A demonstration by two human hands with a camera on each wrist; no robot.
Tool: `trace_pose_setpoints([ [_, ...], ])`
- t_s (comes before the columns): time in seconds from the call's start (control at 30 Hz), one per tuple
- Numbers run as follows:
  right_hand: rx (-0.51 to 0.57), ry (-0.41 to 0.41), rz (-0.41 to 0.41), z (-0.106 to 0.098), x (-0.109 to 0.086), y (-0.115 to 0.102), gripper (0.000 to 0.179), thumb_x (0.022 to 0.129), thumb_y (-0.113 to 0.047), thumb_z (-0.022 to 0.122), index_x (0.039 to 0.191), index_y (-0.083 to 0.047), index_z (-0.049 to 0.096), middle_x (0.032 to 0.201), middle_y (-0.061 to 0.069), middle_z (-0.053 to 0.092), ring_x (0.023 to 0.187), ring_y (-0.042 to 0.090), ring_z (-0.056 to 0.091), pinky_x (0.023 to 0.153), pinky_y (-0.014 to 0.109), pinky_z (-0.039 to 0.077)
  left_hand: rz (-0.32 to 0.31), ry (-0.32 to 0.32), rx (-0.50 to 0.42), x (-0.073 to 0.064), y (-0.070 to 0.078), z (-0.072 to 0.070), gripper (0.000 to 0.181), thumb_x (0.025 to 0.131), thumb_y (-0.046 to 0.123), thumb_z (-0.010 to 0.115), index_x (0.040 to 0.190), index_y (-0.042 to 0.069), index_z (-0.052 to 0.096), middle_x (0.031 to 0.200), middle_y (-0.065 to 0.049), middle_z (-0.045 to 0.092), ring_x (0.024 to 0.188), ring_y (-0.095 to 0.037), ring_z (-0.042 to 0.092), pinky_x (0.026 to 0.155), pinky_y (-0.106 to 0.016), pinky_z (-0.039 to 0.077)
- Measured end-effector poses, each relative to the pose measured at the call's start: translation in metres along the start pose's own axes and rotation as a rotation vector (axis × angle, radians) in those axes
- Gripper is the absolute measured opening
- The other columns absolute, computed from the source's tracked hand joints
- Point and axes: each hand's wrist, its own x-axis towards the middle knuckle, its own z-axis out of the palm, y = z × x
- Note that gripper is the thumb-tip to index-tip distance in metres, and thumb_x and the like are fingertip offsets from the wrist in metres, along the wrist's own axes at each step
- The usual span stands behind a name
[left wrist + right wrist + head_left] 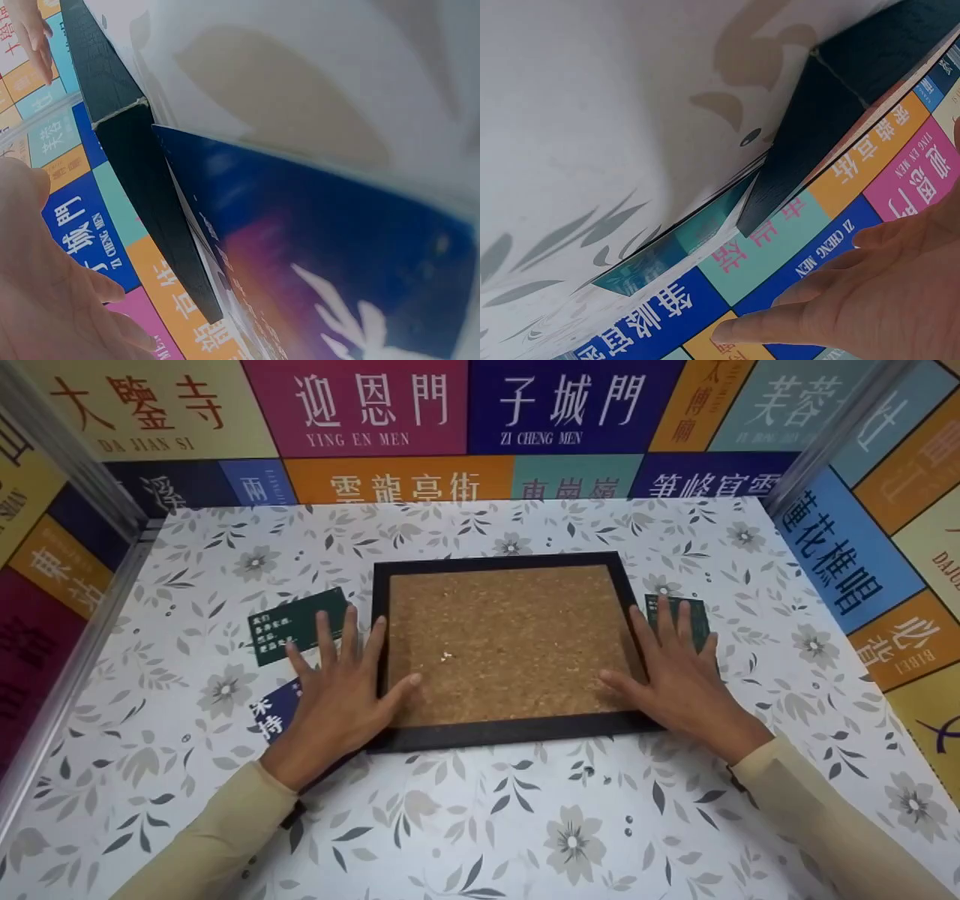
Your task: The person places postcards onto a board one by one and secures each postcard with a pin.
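A cork board (502, 637) with a black frame (517, 729) lies flat on the patterned tabletop. My left hand (337, 697) is spread at its left side, its thumb over the lower left corner. On the opposite side my right hand (682, 686) has its fingers apart, the thumb reaching over the cork's right edge. Neither hand holds anything. Beneath the left fingers shows a green card (307, 622), with a blue card (315, 232) partly hidden below that hand. Another green card (691, 619) sits partly covered by the right fingers.
White tablecloth (480, 817) with grey leaves and flowers covers the table. Colourful panels with Chinese lettering (375, 405) stand behind and along both sides. A metal rail (75, 652) runs past the table's left edge.
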Motion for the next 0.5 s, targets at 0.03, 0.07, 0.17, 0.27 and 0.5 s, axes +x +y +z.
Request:
trace_pose_setpoints([
  [0.03,0.003,0.002,0.000,0.0001,-0.0001,0.0001,0.107,0.106,-0.072,0.055,0.178,-0.015,0.001,0.181,0.020,-0.020,0.163,0.055,-0.019,0.115,0.094,-0.002,0.001,-0.005,-0.002,0.0002,-0.0002,-0.0001,0.099,0.106,0.076,0.048,0.177,0.014,0.021,0.183,-0.024,0.001,0.165,-0.056,-0.011,0.117,-0.090,-0.010],
  [0.07,0.007,0.004,0.001,0.0003,-0.0001,0.0004,0.107,0.106,-0.072,0.055,0.178,-0.014,0.002,0.181,0.020,-0.020,0.163,0.054,-0.018,0.115,0.093,-0.002,0.002,-0.009,-0.005,0.0003,-0.0005,-0.0003,0.099,0.106,0.076,0.047,0.177,0.013,0.021,0.183,-0.024,0.001,0.165,-0.056,-0.010,0.117,-0.090,-0.010],
  [0.17,0.027,0.005,0.012,0.0001,-0.0001,0.0004,0.107,0.105,-0.072,0.056,0.178,-0.012,0.006,0.182,0.022,-0.015,0.165,0.054,-0.014,0.117,0.092,-0.002,-0.002,-0.025,-0.023,0.0015,-0.0018,-0.0010,0.099,0.106,0.076,0.046,0.177,0.013,0.020,0.183,-0.025,0.002,0.165,-0.056,-0.008,0.117,-0.089,-0.011],
  [0.27,0.046,-0.003,0.028,-0.0004,0.0007,0.0008,0.107,0.105,-0.073,0.056,0.178,-0.011,0.008,0.182,0.025,-0.010,0.165,0.055,-0.009,0.118,0.090,-0.003,-0.016,-0.031,-0.050,0.0036,-0.0033,-0.0023,0.097,0.106,0.074,0.048,0.177,0.013,0.022,0.182,-0.026,0.007,0.165,-0.057,-0.004,0.117,-0.089,-0.011],
  [0.5,0.057,0.030,0.038,-0.0009,0.0006,0.0024,0.105,0.105,-0.072,0.057,0.177,-0.009,0.015,0.180,0.031,0.010,0.165,0.057,0.009,0.122,0.087,0.003,-0.028,-0.024,-0.095,0.0094,-0.0055,-0.0055,0.088,0.108,0.059,0.057,0.174,0.008,0.029,0.178,-0.031,0.019,0.163,-0.059,0.014,0.119,-0.090,-0.004],
])
